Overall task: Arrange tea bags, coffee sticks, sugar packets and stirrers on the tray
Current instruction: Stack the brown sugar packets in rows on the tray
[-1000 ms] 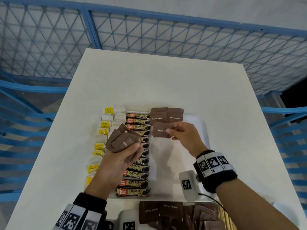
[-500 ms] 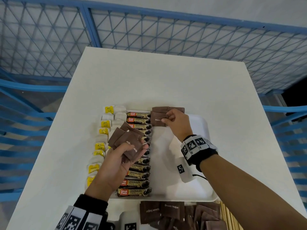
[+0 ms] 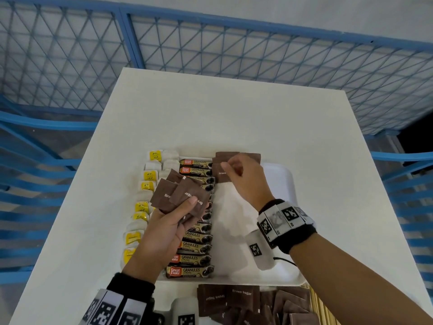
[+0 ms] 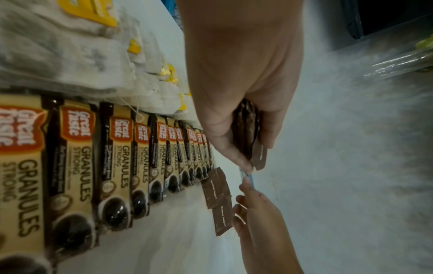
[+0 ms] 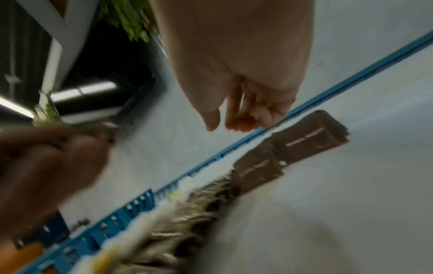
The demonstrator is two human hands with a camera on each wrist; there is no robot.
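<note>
Brown sugar packets (image 3: 180,195) fan from the left grip (image 3: 164,233), pinched under its thumb above the coffee sticks (image 3: 194,245). The right grip (image 3: 246,181), fingers curled and empty, sits over the laid packets (image 3: 220,172) at the far end of the tray (image 3: 276,184). Its next packet probably lies to its near left, with bare tray just nearward of the laid ones.

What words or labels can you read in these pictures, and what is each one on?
"Great Taste": red badge on the coffee sticks.
"GRANULES STRONG": same coffee sticks.
"Brown Sugar": brown sugar packets.
Yellow tea bag tags: print too small to read.
Wristband markers: square codes, no words.
</note>
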